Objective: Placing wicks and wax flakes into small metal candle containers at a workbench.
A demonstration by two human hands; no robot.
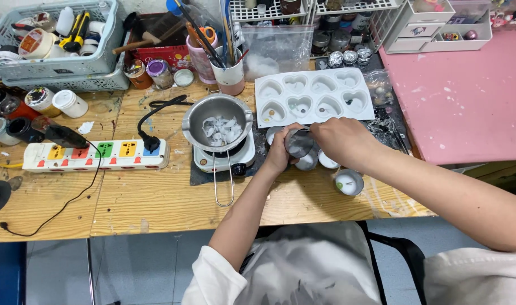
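Both hands meet near the middle of the wooden bench point(156, 197), just in front of the white heart mould point(313, 97). The left hand point(280, 153) is curled round a small metal cup point(299, 143), gripping it from the side; the right hand point(341, 140) is closed over the cup's far rim, fingers bent. The cup sits tilted between them, above several small round tins point(348, 182) that stand near the bench's front edge.

Step in hand, judged: the cup is being handled or turned over the tins, while white chunks lie unmelted in the steel melting pot point(217, 122) on its small white hotplate point(224, 159) (just left of the hands). A next move would call for a steady two-handed hold and care not to knock the pot's long wire handle, which overhangs toward the front edge.

Packages and labels: a white power strip point(94, 155) with yellow, green and blue sockets lies at the left, one black plug seated. A grey basket point(55, 51) of tape rolls and tools occupies the back left corner. Small lidded jars stand beside it. A clear plastic bag point(272, 48) stands at the back edge, behind the mould. A pink surface point(467, 96) adjoins the right end.
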